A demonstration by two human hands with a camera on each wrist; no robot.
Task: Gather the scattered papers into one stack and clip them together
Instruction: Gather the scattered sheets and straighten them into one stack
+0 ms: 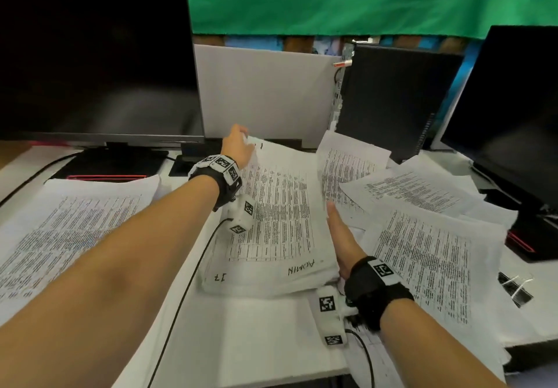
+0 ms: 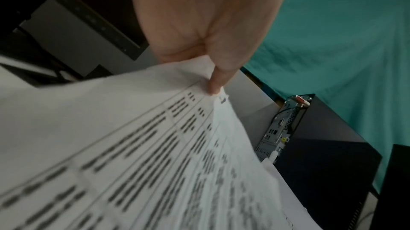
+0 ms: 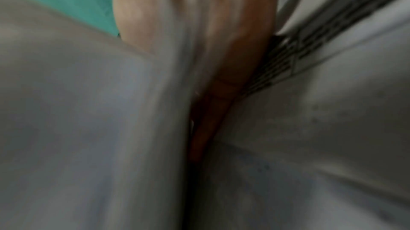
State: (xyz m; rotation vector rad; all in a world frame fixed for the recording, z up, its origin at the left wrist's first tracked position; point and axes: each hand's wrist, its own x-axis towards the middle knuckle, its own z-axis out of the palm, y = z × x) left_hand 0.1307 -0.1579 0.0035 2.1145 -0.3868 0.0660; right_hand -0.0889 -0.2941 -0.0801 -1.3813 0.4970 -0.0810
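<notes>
Our left hand [image 1: 238, 146] has its grip closed on the far corner of the middle paper stack [image 1: 271, 221], thumb & fingers [image 2: 216, 83] pinching thin white printed sheets. Right hand [image 1: 342, 236] is flat, fingers straight, edge pressed along the stack's right side. The stack lies on the white tabletop [image 1: 256, 342], w/ more loose printed pages left [image 1: 69, 224] & right [image 1: 428, 254]. Black glossy monitor [image 1: 96, 61] behind.

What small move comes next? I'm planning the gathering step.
Probably square the white printed centre stack: the left hand pinches its far corner, the flat right hand presses its right edge. Loose white printed sheets lie beyond, ungathered.
</notes>
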